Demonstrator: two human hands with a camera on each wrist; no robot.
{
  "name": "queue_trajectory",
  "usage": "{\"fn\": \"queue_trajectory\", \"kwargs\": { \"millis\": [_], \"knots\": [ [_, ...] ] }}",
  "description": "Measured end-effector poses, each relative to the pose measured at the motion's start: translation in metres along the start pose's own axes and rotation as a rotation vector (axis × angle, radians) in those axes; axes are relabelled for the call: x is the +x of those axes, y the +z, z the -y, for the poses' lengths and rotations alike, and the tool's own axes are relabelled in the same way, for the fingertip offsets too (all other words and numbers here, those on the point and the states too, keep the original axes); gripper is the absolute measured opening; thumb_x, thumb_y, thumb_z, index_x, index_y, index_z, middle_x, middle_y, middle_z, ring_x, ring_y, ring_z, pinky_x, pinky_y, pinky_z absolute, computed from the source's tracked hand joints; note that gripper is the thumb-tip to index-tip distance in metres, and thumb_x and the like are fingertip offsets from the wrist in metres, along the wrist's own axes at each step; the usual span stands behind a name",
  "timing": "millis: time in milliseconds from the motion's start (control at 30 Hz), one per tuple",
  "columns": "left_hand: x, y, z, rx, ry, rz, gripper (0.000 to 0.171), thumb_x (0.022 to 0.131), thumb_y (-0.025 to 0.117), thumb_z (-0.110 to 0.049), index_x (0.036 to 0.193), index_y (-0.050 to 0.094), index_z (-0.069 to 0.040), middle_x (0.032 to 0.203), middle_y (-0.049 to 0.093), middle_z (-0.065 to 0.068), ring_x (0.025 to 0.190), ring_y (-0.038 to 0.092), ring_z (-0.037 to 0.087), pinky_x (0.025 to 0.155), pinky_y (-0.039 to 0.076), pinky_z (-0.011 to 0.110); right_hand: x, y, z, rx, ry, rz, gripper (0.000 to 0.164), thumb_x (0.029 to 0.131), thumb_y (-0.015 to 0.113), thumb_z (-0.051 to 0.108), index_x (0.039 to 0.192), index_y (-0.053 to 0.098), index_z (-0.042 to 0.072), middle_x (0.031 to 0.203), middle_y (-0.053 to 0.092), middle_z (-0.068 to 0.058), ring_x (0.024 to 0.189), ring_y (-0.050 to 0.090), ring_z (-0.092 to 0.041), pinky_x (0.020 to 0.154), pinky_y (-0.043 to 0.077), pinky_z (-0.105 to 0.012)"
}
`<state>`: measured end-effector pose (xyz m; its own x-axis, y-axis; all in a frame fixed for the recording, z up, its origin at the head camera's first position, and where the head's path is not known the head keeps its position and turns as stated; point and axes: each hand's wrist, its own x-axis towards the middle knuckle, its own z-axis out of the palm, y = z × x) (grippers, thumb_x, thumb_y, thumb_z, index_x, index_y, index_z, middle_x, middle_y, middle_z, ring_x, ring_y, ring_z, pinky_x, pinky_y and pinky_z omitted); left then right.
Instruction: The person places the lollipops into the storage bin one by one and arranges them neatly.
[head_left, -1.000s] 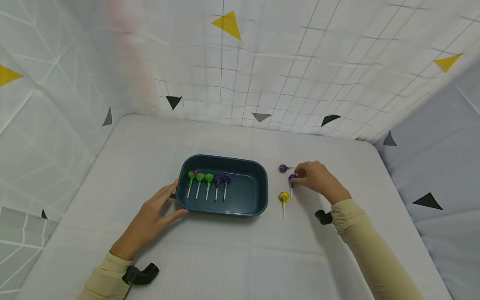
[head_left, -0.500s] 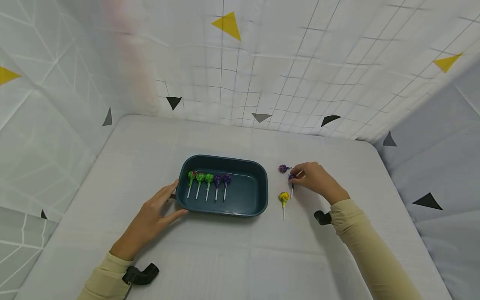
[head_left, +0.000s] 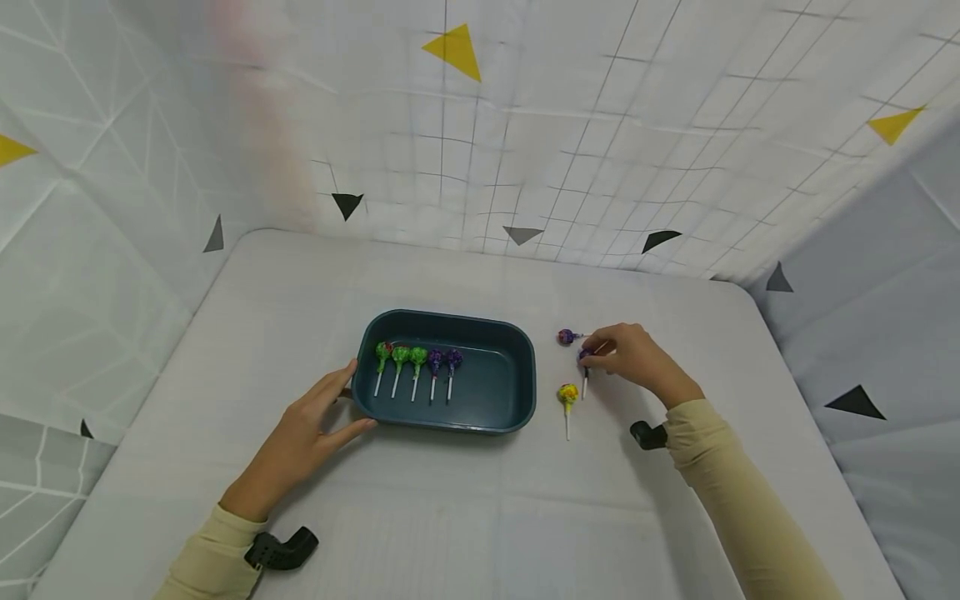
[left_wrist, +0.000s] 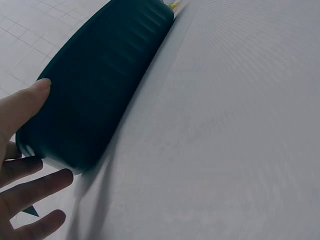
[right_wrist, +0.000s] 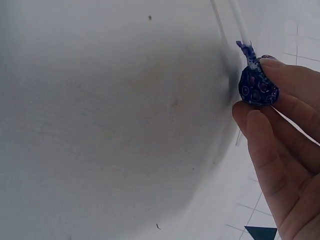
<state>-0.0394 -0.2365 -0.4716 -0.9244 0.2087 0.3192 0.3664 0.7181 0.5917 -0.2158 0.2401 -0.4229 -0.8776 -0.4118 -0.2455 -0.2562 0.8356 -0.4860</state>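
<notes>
A dark teal tray (head_left: 495, 383) stands on the white-covered table. Inside, at its left, lie several lollipops in a row, green-wrapped ones (head_left: 401, 355) and then purple-wrapped ones (head_left: 453, 358), sticks toward the near side. My left hand (head_left: 300, 429) rests against the tray's left end, thumb along the near side and fingers spread; in the left wrist view the thumb touches the tray wall (left_wrist: 95, 90). To the right of the tray, my right hand (head_left: 633, 358) pinches a purple lollipop (right_wrist: 257, 87) by its wrapped head, between thumb and fingers, its stick pointing toward the near side.
A yellow lollipop (head_left: 567, 393) lies just left of and nearer than the right hand. Another purple-and-red lollipop (head_left: 566, 337) lies behind it, its stick partly hidden by the fingers. White curtains with a grid pattern (head_left: 555, 150) surround the table.
The right hand and its purple lollipop have shifted only slightly, with the stick a little more upright in the head view. The left hand and the tray have not moved.
</notes>
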Motion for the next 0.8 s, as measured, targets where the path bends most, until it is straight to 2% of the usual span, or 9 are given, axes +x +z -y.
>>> {"fn": "queue_trajectory", "kwargs": {
  "millis": [433, 633, 800],
  "knots": [
    [0.0, 0.0, -0.001, -0.016, -0.005, -0.001, 0.094, 0.085, 0.087, -0.024, 0.162, 0.035, -0.01, 0.154, 0.054, 0.01, 0.135, 0.058, 0.029, 0.107, 0.05, 0.049, -0.003, -0.008, 0.01, 0.011, -0.039, -0.032, 0.031, 0.094, 0.078, 0.019, 0.119, 0.075, 0.002, 0.11, 0.077, -0.017, 0.091, 0.074, -0.025, 0.069, 0.064, -0.035],
    [0.001, 0.0, -0.001, -0.015, -0.002, -0.007, 0.094, 0.084, 0.088, -0.024, 0.161, 0.036, -0.01, 0.153, 0.054, 0.011, 0.135, 0.059, 0.029, 0.107, 0.05, 0.049, -0.005, -0.012, 0.017, 0.009, -0.056, -0.056, 0.028, 0.093, 0.079, 0.02, 0.117, 0.076, 0.006, 0.111, 0.077, -0.014, 0.102, 0.073, -0.029, 0.074, 0.065, -0.037],
    [0.001, 0.0, -0.002, -0.016, -0.004, -0.011, 0.093, 0.085, 0.087, -0.025, 0.161, 0.037, -0.01, 0.153, 0.055, 0.01, 0.132, 0.061, 0.026, 0.107, 0.05, 0.046, -0.006, -0.014, 0.022, 0.011, -0.088, -0.068, 0.025, 0.093, 0.079, 0.021, 0.115, 0.077, 0.009, 0.11, 0.078, -0.011, 0.105, 0.073, -0.029, 0.078, 0.065, -0.04]
  ]
}}
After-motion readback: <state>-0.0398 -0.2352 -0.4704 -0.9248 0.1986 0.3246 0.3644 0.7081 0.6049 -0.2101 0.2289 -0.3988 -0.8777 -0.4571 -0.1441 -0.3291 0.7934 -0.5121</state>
